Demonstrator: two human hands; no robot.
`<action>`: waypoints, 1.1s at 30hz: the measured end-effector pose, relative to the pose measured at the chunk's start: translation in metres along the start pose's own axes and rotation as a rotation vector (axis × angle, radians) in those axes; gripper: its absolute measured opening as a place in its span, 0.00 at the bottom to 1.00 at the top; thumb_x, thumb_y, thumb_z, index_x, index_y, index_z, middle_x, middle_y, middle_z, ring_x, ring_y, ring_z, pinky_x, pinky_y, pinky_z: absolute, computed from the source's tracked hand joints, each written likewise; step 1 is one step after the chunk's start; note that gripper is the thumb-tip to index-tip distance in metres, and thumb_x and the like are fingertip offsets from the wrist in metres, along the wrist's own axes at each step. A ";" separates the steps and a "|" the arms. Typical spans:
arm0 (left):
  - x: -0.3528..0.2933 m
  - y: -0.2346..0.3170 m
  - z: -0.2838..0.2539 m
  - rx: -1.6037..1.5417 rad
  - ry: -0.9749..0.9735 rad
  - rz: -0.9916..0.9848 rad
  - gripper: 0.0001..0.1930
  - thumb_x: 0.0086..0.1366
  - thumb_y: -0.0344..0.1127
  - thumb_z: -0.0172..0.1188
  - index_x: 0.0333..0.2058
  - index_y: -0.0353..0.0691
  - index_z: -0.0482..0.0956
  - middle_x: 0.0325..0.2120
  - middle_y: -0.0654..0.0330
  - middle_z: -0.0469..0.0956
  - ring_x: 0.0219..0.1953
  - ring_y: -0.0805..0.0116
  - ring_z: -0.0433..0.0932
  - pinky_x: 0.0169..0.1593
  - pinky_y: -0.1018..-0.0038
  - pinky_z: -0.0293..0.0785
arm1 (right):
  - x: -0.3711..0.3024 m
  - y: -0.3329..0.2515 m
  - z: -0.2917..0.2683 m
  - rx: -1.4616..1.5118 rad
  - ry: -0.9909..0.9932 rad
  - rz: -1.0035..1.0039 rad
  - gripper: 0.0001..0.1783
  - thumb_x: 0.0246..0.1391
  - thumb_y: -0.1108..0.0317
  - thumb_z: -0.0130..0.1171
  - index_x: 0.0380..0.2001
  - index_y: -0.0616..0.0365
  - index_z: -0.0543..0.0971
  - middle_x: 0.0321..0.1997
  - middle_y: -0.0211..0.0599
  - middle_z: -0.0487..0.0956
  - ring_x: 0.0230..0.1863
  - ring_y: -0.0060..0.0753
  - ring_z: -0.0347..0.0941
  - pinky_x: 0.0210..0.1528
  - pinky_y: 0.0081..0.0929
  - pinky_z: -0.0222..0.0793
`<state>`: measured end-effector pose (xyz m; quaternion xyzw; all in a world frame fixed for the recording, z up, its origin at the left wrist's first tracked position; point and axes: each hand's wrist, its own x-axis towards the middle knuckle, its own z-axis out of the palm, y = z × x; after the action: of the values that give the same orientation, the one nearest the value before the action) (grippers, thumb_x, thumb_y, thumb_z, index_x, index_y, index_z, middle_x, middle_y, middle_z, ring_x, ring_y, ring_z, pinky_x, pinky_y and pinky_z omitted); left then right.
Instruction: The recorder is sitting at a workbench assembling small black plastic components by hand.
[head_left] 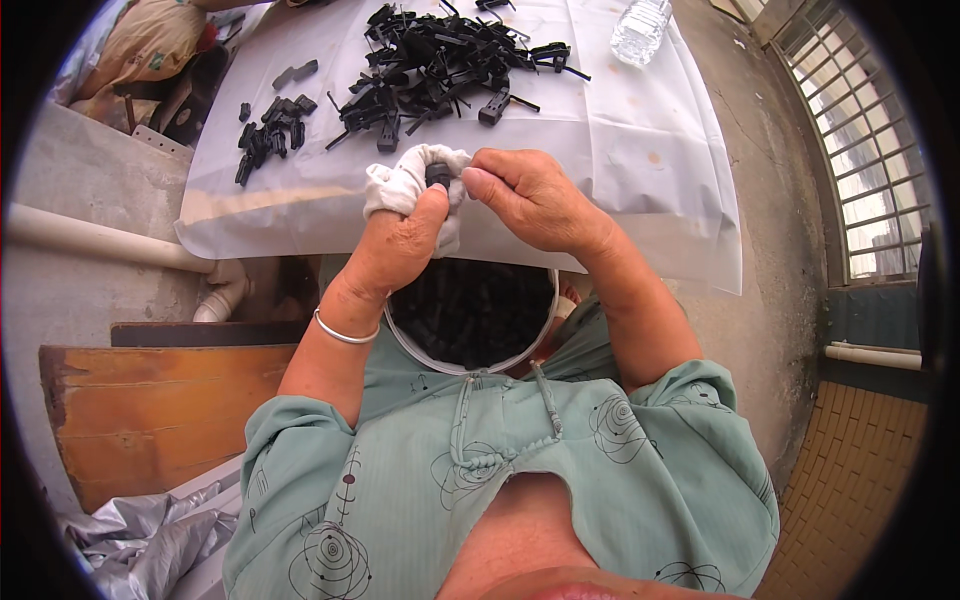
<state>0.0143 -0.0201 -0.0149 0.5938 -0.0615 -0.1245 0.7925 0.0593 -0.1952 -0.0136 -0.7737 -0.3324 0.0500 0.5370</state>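
My left hand (405, 238) is closed around a bunched white cloth (392, 188) and a small black plastic part (438, 174), its thumb pressed on the part. Close by on the right, my right hand (535, 203) is closed, thumb and forefinger pinched at the cloth's edge. What they grip is too small to make out. Both hands are over the near edge of a table with a white plastic cover (620, 165). Below them, a white-rimmed bucket (553, 315) holds many black pieces (470, 310).
A large heap of black plastic parts (440, 65) lies at the table's far middle, with a smaller group (268, 138) to its left. A clear plastic bottle (641, 32) lies at the far right. On the left are a white pipe (110, 240) and a brown board (170, 410).
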 end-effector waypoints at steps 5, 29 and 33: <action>0.000 0.001 0.007 0.186 0.001 0.053 0.13 0.59 0.27 0.42 0.43 0.37 0.65 0.26 0.66 0.67 0.23 0.84 0.61 0.25 0.85 0.61 | 0.001 0.000 0.004 0.029 -0.025 0.014 0.14 0.56 0.66 0.49 0.21 0.65 0.71 0.15 0.34 0.65 0.19 0.23 0.56 0.23 0.25 0.58; 0.001 0.021 -0.026 0.480 0.056 0.239 0.12 0.59 0.28 0.42 0.42 0.34 0.67 0.27 0.59 0.68 0.20 0.71 0.64 0.25 0.75 0.64 | 0.023 0.008 0.007 0.003 -0.028 -0.023 0.12 0.54 0.67 0.52 0.22 0.65 0.71 0.16 0.41 0.67 0.18 0.34 0.57 0.23 0.28 0.59; 0.000 0.039 -0.047 -0.189 -0.022 -0.031 0.16 0.60 0.29 0.41 0.48 0.38 0.64 0.28 0.63 0.68 0.15 0.83 0.57 0.18 0.84 0.55 | 0.038 0.039 -0.013 -0.589 0.375 -0.065 0.07 0.51 0.68 0.52 0.33 0.59 0.74 0.24 0.44 0.76 0.26 0.45 0.72 0.29 0.35 0.66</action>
<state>0.0308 0.0336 0.0084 0.5158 -0.0489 -0.1485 0.8423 0.1127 -0.1918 -0.0314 -0.8802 -0.2527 -0.2080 0.3438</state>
